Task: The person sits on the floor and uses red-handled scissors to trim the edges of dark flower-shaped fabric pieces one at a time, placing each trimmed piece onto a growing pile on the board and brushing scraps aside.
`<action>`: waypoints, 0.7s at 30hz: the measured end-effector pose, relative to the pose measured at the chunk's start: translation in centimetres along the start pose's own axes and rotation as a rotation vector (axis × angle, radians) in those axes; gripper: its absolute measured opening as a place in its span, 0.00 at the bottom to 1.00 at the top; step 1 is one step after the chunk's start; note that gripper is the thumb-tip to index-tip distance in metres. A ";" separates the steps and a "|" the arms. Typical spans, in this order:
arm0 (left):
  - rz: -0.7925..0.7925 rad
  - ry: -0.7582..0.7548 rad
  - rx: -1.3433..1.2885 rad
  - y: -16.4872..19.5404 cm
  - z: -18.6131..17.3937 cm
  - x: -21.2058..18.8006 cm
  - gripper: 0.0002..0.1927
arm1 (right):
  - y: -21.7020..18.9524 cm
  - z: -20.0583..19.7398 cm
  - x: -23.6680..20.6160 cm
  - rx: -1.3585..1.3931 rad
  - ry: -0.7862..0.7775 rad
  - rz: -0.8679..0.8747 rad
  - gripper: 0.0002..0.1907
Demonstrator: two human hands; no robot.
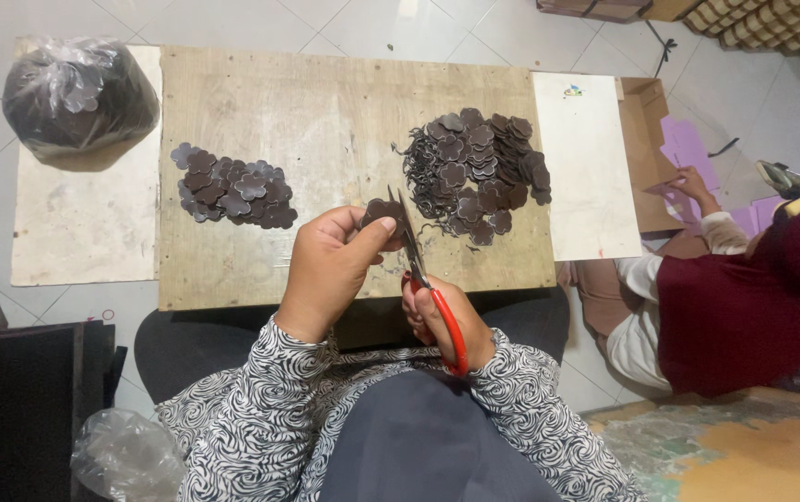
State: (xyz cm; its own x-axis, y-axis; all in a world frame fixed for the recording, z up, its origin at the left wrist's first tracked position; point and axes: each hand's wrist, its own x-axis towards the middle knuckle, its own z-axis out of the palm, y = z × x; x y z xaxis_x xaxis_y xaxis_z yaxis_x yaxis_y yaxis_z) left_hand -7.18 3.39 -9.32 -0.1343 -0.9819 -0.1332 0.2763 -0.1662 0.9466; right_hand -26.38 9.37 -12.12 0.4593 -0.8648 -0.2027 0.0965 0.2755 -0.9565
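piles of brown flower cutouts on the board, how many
2: a smaller pile on the left part of the wooden board, and a bigger pile at its right with curly trimmings. One more cutout is in the left hand.

Craft workshop, floor-level wooden board [325, 121], piled cut-out flower shapes [483, 167]

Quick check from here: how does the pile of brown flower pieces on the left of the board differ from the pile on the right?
The left pile is smaller and flatter; the right pile is bigger and heaped higher. The left pile holds only flower shapes, while the right pile has thin curly trimmings along its near-left edge. The right pile lies closer to the scissors than the left pile. Both are dark brown flower cutouts on the same wooden board.
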 end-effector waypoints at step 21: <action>-0.016 -0.028 0.070 1.1 -0.8 -0.5 0.08 | -0.7 -0.4 0.0 -0.143 -0.069 -0.010 0.29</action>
State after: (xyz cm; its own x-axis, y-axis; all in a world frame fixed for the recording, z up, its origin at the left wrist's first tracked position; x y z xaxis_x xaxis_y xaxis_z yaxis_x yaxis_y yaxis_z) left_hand -6.09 3.58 -8.45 -0.1647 -0.9761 -0.1415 0.2066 -0.1744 0.9627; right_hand -26.86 8.99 -11.50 0.5194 -0.8347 -0.1830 -0.0233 0.2002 -0.9795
